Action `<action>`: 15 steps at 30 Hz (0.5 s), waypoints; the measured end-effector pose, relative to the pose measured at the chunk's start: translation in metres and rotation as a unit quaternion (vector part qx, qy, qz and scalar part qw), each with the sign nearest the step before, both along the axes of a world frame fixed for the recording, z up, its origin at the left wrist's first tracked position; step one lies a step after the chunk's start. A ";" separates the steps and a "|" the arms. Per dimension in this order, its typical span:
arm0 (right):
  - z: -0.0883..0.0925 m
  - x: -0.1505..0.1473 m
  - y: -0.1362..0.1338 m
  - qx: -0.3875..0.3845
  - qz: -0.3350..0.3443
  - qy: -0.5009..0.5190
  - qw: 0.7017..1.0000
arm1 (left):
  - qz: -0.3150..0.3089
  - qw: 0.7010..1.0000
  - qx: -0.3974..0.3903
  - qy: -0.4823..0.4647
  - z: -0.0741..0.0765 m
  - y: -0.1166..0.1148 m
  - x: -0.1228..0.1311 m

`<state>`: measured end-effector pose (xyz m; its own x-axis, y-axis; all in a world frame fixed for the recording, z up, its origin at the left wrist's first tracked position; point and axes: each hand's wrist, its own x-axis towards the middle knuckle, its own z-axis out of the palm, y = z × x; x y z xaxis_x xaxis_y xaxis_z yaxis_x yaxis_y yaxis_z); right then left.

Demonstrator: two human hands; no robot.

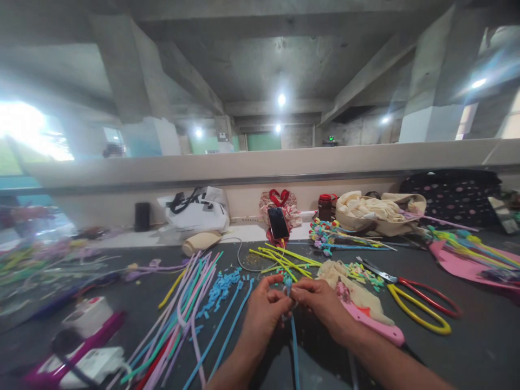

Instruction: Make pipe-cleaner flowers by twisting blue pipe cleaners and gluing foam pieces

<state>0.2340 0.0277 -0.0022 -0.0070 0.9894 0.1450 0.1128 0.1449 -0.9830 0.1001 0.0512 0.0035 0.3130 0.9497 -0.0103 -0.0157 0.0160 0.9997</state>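
Both hands meet at the front middle of the dark table, fingertips pinched together around the top of a blue pipe cleaner [294, 352]. Its stem hangs down between my wrists. My left hand [263, 309] is closed on it from the left, and my right hand [319, 303] pinches it from the right. A small blue tip shows above the fingers; the rest is covered by them. Under my right forearm lies a pink glue gun [377, 323] on a beige cloth [363, 298]. Short blue cut pieces [221, 287] are scattered left of my hands.
Long pastel pipe cleaners [190, 309] lie at left, yellow-green ones [284, 259] ahead. Scissors [418, 303] with red and yellow handles rest at right. A phone [278, 223] leans at the back. A power strip [81, 346] sits front left; finished-looking colourful stems [325, 235] lie behind.
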 end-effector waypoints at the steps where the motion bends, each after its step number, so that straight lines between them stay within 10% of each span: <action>1: 0.000 -0.001 0.000 0.005 -0.010 0.000 1.000 | 0.003 1.000 0.004 0.008 -0.001 0.000 0.001; 15: 0.007 0.004 -0.003 0.076 0.012 -0.102 0.992 | -0.084 0.990 -0.093 -0.063 -0.001 0.003 -0.012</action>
<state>0.2382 0.0248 0.0049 -0.0744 0.9556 0.2852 0.3011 0.2942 -0.9071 0.0880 0.0544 0.0025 0.4757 0.8697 -0.1315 -0.1214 0.2130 0.9695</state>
